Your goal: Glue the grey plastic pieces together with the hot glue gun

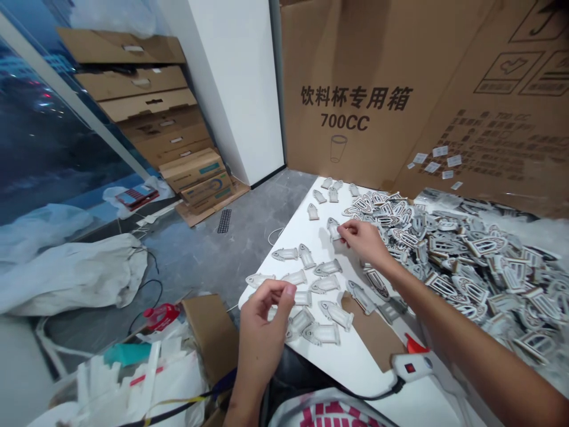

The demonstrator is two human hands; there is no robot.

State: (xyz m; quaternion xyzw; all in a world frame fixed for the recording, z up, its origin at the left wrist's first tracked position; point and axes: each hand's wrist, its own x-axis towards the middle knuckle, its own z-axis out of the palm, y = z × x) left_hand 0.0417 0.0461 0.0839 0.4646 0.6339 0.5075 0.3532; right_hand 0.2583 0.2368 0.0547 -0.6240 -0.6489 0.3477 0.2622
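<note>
My right hand [358, 237] pinches the edge of a small translucent grey piece [333, 229] above the white table [306, 231]. My left hand [267, 314] is nearer me, over the table's left edge, its thumb and index finger curled close together; whether anything small is between them is hidden. Around it lie several loose translucent pieces [324, 284], each with a pointed end and a rectangular body. More such pieces [333, 193] are at the far end. A large heap of grey pieces with white and dark outlines [444, 249] covers the table's right side.
A white glue gun [415, 366] with a red-orange part rests near a brown cardboard strip [377, 335]. Large cardboard boxes [355, 65] stand behind the table. At lower left is a container of white scraps and a red bottle [160, 317]. Stacked cartons [169, 121] stand farther back.
</note>
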